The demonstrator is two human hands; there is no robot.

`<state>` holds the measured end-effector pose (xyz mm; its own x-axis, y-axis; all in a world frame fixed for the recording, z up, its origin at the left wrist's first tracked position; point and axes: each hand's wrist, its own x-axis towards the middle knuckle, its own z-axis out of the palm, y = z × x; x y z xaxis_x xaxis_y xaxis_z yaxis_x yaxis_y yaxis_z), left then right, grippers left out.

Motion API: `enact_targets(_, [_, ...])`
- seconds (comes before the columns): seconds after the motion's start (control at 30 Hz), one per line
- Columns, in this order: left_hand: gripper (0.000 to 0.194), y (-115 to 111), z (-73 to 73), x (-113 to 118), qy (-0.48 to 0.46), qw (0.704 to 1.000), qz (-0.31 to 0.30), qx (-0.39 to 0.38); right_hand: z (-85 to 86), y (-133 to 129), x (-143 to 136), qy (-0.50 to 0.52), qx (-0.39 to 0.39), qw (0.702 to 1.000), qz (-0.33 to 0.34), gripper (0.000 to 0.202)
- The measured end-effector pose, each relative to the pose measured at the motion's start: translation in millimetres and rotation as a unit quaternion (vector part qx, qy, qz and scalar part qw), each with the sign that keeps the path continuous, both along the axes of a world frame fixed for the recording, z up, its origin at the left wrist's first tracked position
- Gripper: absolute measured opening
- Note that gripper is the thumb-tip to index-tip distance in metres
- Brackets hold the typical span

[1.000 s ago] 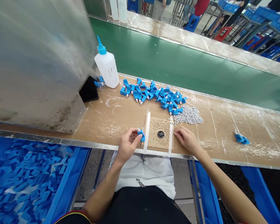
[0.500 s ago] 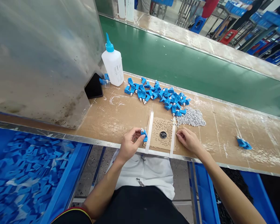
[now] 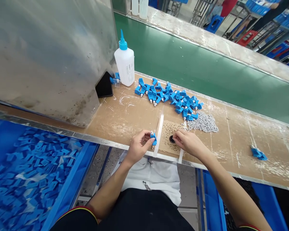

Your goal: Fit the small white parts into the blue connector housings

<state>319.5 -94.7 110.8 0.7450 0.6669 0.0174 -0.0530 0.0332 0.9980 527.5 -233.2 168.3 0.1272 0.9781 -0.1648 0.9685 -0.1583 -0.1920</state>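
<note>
A blue plastic piece with a white tip (image 3: 153, 138) is pinched upright between the thumb and fingers of my left hand (image 3: 140, 146), left of a white tape strip. My right hand (image 3: 189, 141) is closed over the cardboard pad (image 3: 167, 147), its fingertips at a small round black disc (image 3: 171, 139). Whatever those fingertips hold is too small to make out. Beyond my hands lie a pile of blue pieces (image 3: 175, 98) and a heap of small grey parts (image 3: 205, 122).
A white bottle with a blue nozzle (image 3: 125, 65) stands by a metal panel (image 3: 50, 57) and a black phone-like object (image 3: 104, 86). Bins of blue pieces (image 3: 38, 173) and black parts (image 3: 240, 192) sit below the bench. Two blue pieces (image 3: 258, 153) lie right. People are beyond the green belt (image 3: 195, 64).
My right hand has moved left from beside the right tape strip to the black disc, partly covering it. My left hand still holds the blue piece. The whole view has shifted slightly.
</note>
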Motion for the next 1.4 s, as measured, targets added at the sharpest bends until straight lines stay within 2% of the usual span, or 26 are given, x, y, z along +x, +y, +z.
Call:
enact_targets(0.53, [0.017, 1, 1.3, -1, -0.001, 1.000, 0.003, -0.009, 5.4, 15, -11, -0.081, -0.071, 0.994, 0.033, 0.018])
enact_targets(0.77, [0.017, 2, 2.9, -2, 0.002, 1.000, -0.004, -0.014, 15.5, 1, 6, 0.005, -0.013, 1.000, -0.010, 0.012])
enact_targets(0.97, [0.016, 2, 0.6, -1, -0.006, 1.000, -0.005, -0.004, 12.4, -4, 26, 0.022, -0.013, 0.998, -0.061, 0.012])
enact_targets(1.27, [0.015, 1, 0.7, -1, -0.004, 1.000, -0.007, -0.001, 1.7, 7, 21, 0.000, -0.027, 0.998, -0.050, 0.011])
enact_targets(1.4, [0.019, 2, 1.1, -1, -0.015, 0.999, -0.010, -0.039, 8.7, 8, 21, 0.020, -0.013, 0.998, -0.063, 0.011])
